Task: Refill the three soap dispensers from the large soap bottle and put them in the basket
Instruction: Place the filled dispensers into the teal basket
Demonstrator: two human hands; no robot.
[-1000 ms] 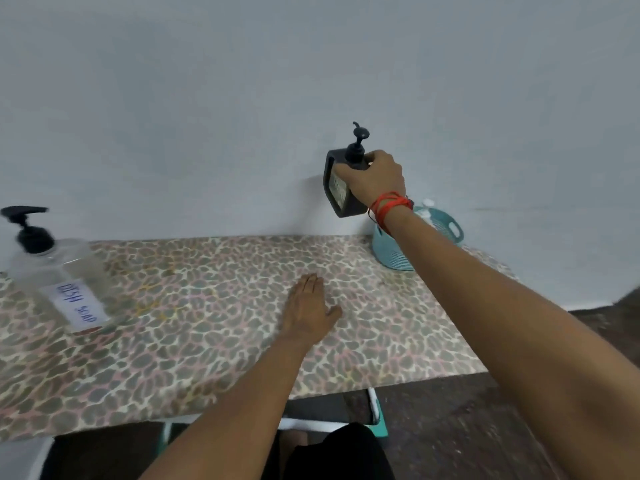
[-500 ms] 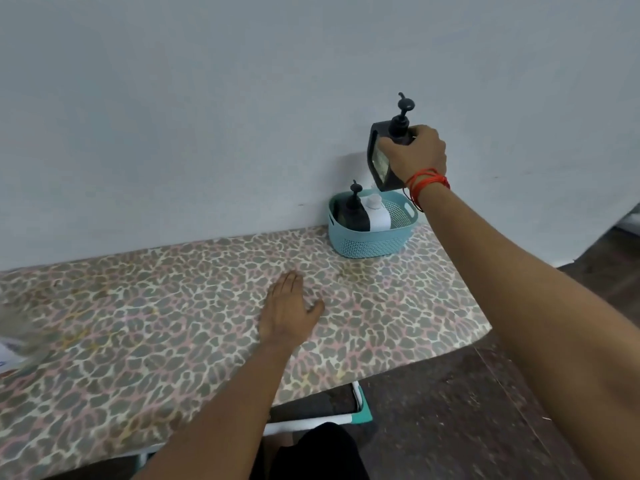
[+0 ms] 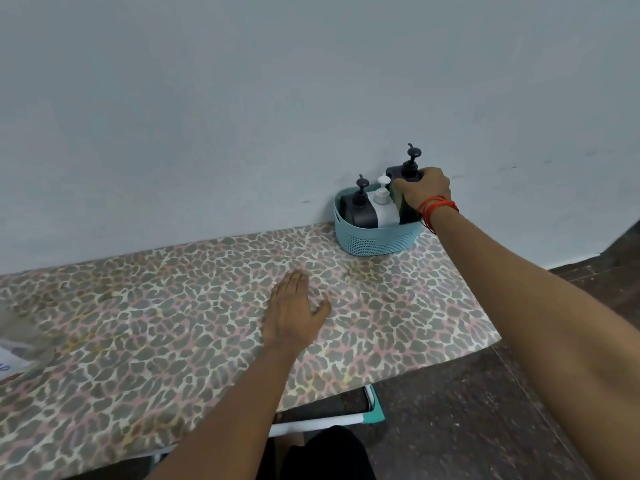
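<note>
A teal perforated basket [image 3: 377, 241] stands at the table's far right against the wall. Inside it stand a black dispenser [image 3: 360, 211] on the left and a white dispenser [image 3: 385, 209] in the middle. My right hand [image 3: 424, 190] grips the top of a third, black dispenser [image 3: 408, 174], whose lower part is down inside the basket's right end. My left hand [image 3: 292, 311] lies flat, palm down, on the table's middle. Only a blurred clear corner of the large soap bottle [image 3: 17, 336] shows at the left edge.
The table [image 3: 138, 323] wears a leopard-print cover and backs onto a pale wall. Its right end stops just past the basket, over a dark floor [image 3: 485, 410]. A teal and white frame part [image 3: 346, 415] shows under the front edge.
My right hand has lowered the black dispenser from above the basket down into its right end. The view has swung right, pushing the large bottle to the left edge. The left hand stays flat.
</note>
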